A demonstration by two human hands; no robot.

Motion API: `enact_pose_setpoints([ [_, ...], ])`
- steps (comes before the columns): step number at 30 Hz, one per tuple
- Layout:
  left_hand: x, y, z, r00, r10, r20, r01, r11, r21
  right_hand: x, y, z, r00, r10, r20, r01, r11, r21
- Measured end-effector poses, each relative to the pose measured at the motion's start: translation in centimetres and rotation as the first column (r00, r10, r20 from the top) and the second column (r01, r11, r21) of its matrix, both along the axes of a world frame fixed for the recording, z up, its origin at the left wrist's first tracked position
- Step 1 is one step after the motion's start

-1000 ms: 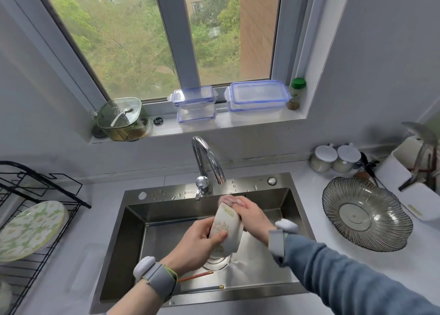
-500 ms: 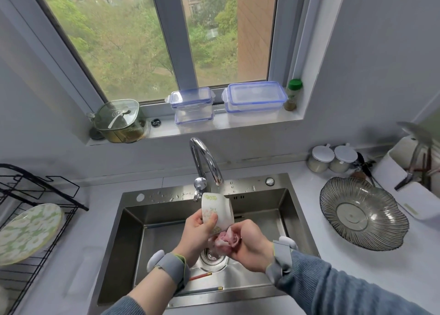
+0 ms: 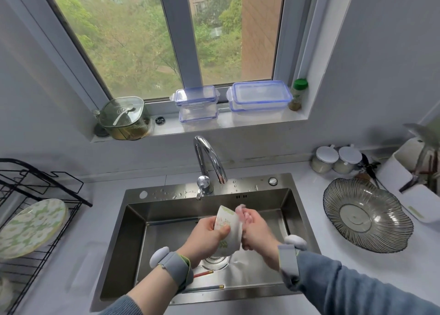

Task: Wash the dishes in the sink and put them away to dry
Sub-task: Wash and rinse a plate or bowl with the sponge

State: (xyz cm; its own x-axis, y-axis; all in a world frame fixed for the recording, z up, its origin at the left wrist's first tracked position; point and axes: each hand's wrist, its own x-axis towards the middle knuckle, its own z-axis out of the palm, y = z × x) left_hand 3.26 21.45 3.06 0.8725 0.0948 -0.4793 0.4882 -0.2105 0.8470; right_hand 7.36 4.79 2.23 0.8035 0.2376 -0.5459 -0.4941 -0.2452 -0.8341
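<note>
here, over the steel sink, the left hand grips a patterned bowl tipped on its side above the drain, while the right hand clutches a pink cloth against the bowl's rim.

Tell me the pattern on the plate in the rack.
Green and white floral print on the plate, seen in the head view.

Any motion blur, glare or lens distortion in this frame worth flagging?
Head view: the right hand and its pink cloth are motion-smeared; the bowl in the left hand is sharper. Wide-angle bending curves the window frame. Soft daylight, with highlights on the faucet.
</note>
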Motion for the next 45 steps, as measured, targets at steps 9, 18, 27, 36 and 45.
enact_pose_setpoints([
  [9, -1.2, -0.4, 0.4, 0.970, -0.239, 0.056, 0.201, 0.903, 0.379, -2.8, 1.9, 0.8, 0.976, 0.119, 0.181, -0.103, 0.990, -0.091],
  [18, -3.8, -0.8, 5.2, 0.796, -0.583, 0.161, 0.416, 0.721, 0.555, 3.3, -0.2, 0.4, 0.931, 0.176, -0.319, -0.113, 0.972, 0.208],
  [27, -3.3, 0.5, 3.2, 0.842, -0.489, 0.229, 0.259, 0.738, 0.623, 2.1, -2.5, -0.6, 0.936, -0.060, -0.347, 0.137, 0.969, 0.204],
  [36, -1.9, -1.4, 2.8, 0.847, 0.224, -0.483, -0.395, 0.872, -0.288, 1.0, -1.4, 0.7, 0.969, -0.200, -0.143, 0.230, 0.942, 0.244],
  [45, -2.0, 0.7, 2.9, 0.985, -0.156, -0.076, 0.172, 0.827, 0.535, 2.5, -1.0, 2.7, 0.956, 0.262, 0.129, -0.227, 0.944, -0.238],
])
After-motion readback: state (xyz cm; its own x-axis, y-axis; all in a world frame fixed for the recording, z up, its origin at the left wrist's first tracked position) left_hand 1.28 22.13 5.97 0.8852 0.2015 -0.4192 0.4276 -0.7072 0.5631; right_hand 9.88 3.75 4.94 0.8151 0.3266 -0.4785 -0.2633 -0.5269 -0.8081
